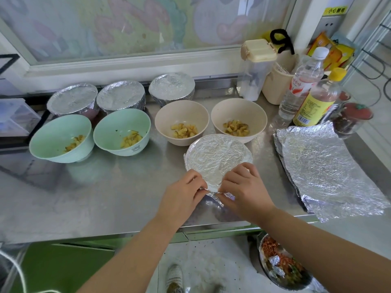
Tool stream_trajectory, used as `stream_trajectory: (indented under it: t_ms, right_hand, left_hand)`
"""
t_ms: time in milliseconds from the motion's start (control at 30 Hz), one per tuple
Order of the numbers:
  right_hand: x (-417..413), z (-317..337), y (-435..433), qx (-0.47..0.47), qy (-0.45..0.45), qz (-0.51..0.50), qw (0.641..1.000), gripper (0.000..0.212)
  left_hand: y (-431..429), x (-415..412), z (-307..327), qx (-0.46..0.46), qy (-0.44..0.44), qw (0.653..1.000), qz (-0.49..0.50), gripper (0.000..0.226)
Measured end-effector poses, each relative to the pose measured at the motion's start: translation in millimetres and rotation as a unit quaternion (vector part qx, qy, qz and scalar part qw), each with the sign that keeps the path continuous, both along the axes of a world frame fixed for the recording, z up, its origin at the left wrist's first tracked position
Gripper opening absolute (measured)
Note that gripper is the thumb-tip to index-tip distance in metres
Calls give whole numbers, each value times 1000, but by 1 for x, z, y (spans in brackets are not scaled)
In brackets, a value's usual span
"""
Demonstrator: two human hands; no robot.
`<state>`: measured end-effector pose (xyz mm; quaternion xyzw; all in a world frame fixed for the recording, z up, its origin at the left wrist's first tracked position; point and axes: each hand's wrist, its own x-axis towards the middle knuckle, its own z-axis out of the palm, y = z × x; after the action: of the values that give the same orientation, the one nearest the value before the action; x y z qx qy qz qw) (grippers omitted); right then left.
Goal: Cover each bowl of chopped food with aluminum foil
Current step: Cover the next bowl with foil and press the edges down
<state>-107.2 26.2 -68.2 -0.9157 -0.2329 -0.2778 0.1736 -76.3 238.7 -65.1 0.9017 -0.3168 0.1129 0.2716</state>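
At the near edge of the bench (95, 199), both hands, left (182, 193) and right (245, 191), pinch foil at the rim of the fourth bowl (218, 157). Three covered bowls (120, 96) stand far left; four open bowls (182, 121) remain, spare foil sheets (323, 168) right.

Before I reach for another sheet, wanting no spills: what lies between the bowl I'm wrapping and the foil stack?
Only bare steel counter separates the foil-covered bowl from the foil stack in head view.
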Motion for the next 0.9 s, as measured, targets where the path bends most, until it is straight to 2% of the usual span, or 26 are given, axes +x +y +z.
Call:
stream_trajectory:
  t_ms: [233, 300, 400, 633, 700, 800, 900]
  right_hand:
    - [-6, 2, 5, 14, 0, -53, 998, 19]
    - [-9, 3, 4, 10, -13, -50, 999, 20]
    - [-13, 1, -1, -2, -24, -36, 999, 21]
    - [-8, 16, -7, -17, 36, -14, 999, 28]
    - [4, 32, -13, -29, 128, -53, 990, 49]
    - [25, 49, -22, -103, 307, -115, 939, 107]
    - [43, 50, -20, -125, 386, -121, 906, 133]
  left_hand:
    - [-2, 0, 1, -7, 8, 1000, -10, 11]
    - [-2, -1, 2, -15, 13, 1000, -17, 19]
    - [-2, -4, 0, -16, 26, 999, -34, 12]
    - [-5, -16, -5, -54, 45, 997, -5, 16]
    - [-3, -26, -8, -90, 59, 993, 48, 21]
    - [-7, -49, -21, -74, 77, 992, 61, 28]
    - [-22, -68, -35, -91, 158, 980, 78, 36]
